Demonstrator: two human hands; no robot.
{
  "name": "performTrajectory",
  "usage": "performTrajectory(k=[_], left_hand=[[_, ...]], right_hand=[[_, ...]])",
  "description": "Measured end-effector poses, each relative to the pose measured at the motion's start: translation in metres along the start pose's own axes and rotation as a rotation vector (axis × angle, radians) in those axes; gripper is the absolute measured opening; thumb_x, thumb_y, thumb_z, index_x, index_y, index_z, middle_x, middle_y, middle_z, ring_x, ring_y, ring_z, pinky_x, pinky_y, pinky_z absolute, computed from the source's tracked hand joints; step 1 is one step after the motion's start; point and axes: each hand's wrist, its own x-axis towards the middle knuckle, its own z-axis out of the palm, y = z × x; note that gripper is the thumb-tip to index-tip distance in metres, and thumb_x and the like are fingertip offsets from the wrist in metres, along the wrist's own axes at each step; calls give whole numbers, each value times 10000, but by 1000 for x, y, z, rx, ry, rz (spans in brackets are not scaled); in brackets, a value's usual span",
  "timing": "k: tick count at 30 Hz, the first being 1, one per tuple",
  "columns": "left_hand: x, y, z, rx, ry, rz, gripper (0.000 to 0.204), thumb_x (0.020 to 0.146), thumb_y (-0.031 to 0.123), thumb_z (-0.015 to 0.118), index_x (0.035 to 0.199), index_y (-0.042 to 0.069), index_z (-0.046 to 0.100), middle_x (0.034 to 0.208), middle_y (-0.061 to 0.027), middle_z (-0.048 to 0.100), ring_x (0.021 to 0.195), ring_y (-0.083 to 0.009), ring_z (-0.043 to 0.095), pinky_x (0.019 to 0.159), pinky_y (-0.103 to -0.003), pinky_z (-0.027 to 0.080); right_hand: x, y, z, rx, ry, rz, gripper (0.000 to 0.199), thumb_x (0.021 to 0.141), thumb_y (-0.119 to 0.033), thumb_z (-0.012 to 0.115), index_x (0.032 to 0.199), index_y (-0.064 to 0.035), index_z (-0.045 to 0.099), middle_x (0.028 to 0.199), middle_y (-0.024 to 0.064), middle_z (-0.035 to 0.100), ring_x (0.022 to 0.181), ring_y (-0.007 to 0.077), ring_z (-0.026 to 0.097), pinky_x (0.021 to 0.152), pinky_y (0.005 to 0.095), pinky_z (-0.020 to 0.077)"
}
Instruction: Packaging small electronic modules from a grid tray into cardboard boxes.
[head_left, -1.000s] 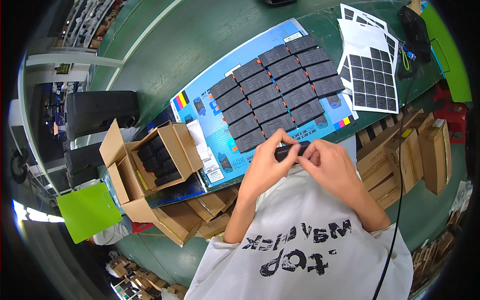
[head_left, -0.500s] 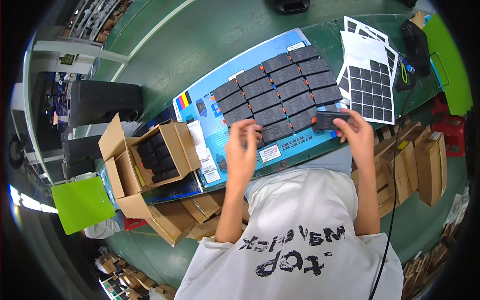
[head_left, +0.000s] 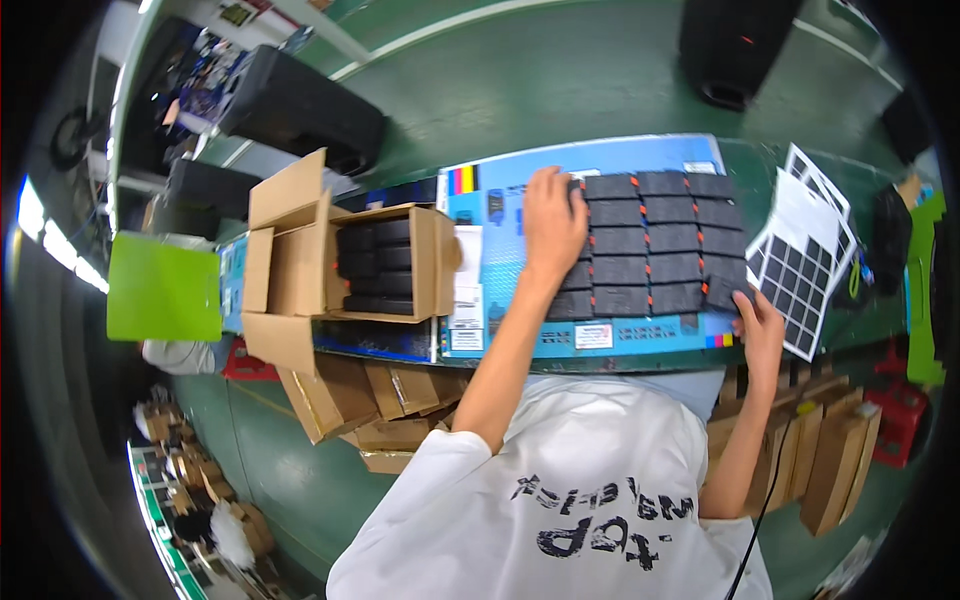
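Rows of black battery-like packs [head_left: 620, 242] with orange ends lie side by side on a printed blue mat [head_left: 510, 330]. My left hand [head_left: 556, 225] reaches to the far left corner of the rows, its fingers stretched out and its thumb against the end packs, part of which it covers. At the near right corner, one black pack [head_left: 722, 293] sits slightly askew of its row. My right hand [head_left: 760, 325] grips that pack's near right corner between thumb and fingers.
An open cardboard box [head_left: 432, 265] holding more black packs stands to the left. White sheets with black rectangular labels [head_left: 800, 275] lie at the right. Large black speaker-like cases [head_left: 300, 105] stand beyond the table. Cardboard cartons [head_left: 835, 480] are stacked below at the right.
The whole view has turned and shifted. My right hand has lowered its black pack into the near right corner of the rows. My left hand has moved from the near side to the far left corner.
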Motion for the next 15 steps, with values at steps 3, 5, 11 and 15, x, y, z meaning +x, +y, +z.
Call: performTrajectory(k=[3,5,11,15], left_hand=[[9,-1,12,17,7,3,271,935,105,651,1170,-30,646,1254,-212,628,1223,-409,561,1057,-493,447],[16,-9,14,22,11,-21,262,936,110,653,1160,-25,650,1224,-200,633,1186,-401,568,1028,-494,453],[13,-12,31,68,-28,-79,186,951,148,645,1053,-6,662,1079,-170,637,1021,-384,571,902,-497,459],[15,-10,34,161,-82,-100,184,975,180,622,982,-1,656,1029,-173,631,984,-381,566,871,-502,444]], right_hand=[[-5,-3,1,-86,70,-40,452,989,-247,728,1356,14,678,703,17,597,620,83,544,566,249,433],[-2,-5,7,-94,56,-66,441,993,-239,722,1348,19,681,706,18,596,623,84,543,569,253,436],[-12,-10,11,-417,221,-303,388,910,-193,819,1207,40,732,855,94,578,712,191,562,682,337,484],[-18,-17,20,-400,255,-284,480,876,-232,859,1236,29,675,897,83,570,723,181,538,701,334,485]])
